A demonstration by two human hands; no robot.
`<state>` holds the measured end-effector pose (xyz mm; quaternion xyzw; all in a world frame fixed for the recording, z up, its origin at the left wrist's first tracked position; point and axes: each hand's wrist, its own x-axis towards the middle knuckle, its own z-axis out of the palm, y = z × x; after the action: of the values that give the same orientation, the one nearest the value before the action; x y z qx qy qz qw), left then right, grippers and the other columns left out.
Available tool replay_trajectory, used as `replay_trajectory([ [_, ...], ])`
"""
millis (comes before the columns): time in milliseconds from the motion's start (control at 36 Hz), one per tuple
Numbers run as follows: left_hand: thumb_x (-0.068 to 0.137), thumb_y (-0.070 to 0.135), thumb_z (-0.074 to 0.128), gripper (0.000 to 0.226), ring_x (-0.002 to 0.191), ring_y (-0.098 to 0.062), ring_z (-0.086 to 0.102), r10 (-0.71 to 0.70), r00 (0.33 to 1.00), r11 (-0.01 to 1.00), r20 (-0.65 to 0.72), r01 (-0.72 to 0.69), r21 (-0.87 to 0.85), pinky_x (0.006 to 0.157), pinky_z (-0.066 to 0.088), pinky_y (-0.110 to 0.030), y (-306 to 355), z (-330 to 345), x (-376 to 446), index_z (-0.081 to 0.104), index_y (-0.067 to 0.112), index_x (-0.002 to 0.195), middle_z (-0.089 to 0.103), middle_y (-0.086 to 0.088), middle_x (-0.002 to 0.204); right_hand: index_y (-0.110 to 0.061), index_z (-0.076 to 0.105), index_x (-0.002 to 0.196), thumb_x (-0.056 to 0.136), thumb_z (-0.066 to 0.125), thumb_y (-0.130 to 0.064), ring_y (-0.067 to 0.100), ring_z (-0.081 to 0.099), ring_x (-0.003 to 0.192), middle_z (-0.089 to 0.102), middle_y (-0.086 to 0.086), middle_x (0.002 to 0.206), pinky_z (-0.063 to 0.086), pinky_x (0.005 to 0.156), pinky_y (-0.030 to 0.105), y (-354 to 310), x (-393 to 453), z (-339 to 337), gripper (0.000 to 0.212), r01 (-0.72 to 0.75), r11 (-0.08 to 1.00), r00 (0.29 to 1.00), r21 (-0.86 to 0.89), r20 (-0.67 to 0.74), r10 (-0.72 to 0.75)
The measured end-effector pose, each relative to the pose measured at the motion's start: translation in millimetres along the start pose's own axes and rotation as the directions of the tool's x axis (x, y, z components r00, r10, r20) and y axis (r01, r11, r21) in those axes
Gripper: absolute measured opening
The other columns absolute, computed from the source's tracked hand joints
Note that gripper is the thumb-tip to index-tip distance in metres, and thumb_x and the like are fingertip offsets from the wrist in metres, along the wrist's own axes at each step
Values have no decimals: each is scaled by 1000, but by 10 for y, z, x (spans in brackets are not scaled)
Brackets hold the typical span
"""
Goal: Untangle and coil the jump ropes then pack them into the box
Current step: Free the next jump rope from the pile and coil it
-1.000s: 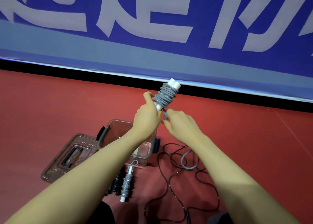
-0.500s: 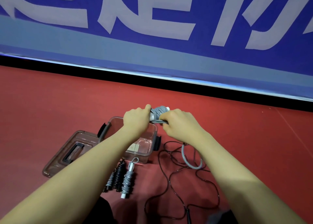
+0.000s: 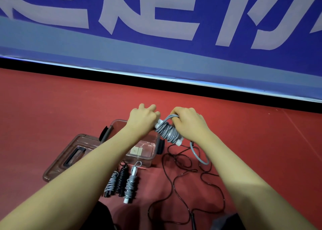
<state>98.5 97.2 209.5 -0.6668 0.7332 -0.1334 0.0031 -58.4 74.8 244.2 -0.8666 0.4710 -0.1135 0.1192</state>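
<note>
Head view: grey rope (image 3: 168, 133) is held in the air just above the box's (image 3: 153, 157) right rim, cord wound round its white handles, bundle tilted w/ one handle end down-right. It looks light, the cord soft and springy, likely to unwind if let go; the hard handles are the firm place to hold, and the loose tail (image 3: 200, 155) hanging below needs tucking. Left hand (image 3: 142, 120) curls round the upper handle end, wrist straight, forearm reaching fwd over the box. Right hand (image 3: 189, 121) arches over the bundle, fingers hooked through a cord loop at the top; exact pinch probably thumb and forefinger, hidden from here. Three wound ropes (image 3: 122, 182) lie on the floor just before the box; black rope (image 3: 176, 181) sprawls loose to the right. Lid (image 3: 57, 165) lies left of the box.
</note>
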Motion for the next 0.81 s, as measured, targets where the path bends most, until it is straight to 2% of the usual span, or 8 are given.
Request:
replay_trajectory([
  [111,56,18,67,14,44,-22,46,161,974,984,-158,-171,-52,45,5,-10,-38,9,-26,55,13,54,46,-1,55,-20,58,91,94,46,-31,33,57,93,65,7,97,39,69,34,67,15,-50,17,-72,997,997,2,-11,72],
  [222,70,9,47,15,47,-22,40,386,873,916,-298,-402,8,38,31,-26,-84,30,-19,50,12,56,44,-4,57,-16,44,61,95,42,-51,34,55,81,55,5,74,37,65,33,146,12,-121,49,-86,991,996,-105,8,87],
  [361,80,2,49,16,52,-21,36,434,755,858,-491,-513,-31,48,33,-36,-96,15,-26,44,11,68,43,-6,62,-16,37,56,97,39,-51,32,49,74,43,1,62,36,65,33,155,-2,-128,54,-117,982,993,-148,-48,111],
  [417,81,5,48,11,56,-22,37,405,768,854,-497,-511,-94,52,28,-31,-95,-30,-47,43,11,74,45,-7,64,-16,36,57,98,37,-51,34,53,79,45,2,65,35,65,33,160,-2,-133,54,-128,979,991,-159,-60,120],
  [472,81,11,46,6,65,-22,38,313,854,873,-415,-431,-229,52,28,-30,-62,-132,-78,40,12,80,46,-4,68,-16,36,58,98,35,-51,33,56,83,50,4,70,36,66,33,160,5,-124,53,-129,977,990,-168,-70,119],
  [556,89,13,56,15,81,-32,51,72,982,854,-176,-152,-498,60,32,-35,22,-251,-133,44,10,98,52,-2,80,-18,41,71,98,41,-43,33,59,86,60,7,82,37,67,32,158,21,-115,37,-117,971,992,-210,-72,104],
  [611,86,9,61,34,78,-40,58,-19,989,742,-143,-82,-665,59,36,-36,76,-279,-152,41,2,111,62,-15,87,-19,49,88,93,48,-25,35,61,92,62,10,90,37,66,32,153,17,-117,8,-102,968,994,-228,-72,88],
  [806,88,22,55,29,75,-39,57,-334,937,549,-99,108,-829,59,36,-35,233,-316,-67,35,15,108,61,-10,83,-13,54,115,100,32,-42,38,62,94,66,17,100,31,66,34,14,13,-42,39,-55,961,989,-272,-146,16],
])
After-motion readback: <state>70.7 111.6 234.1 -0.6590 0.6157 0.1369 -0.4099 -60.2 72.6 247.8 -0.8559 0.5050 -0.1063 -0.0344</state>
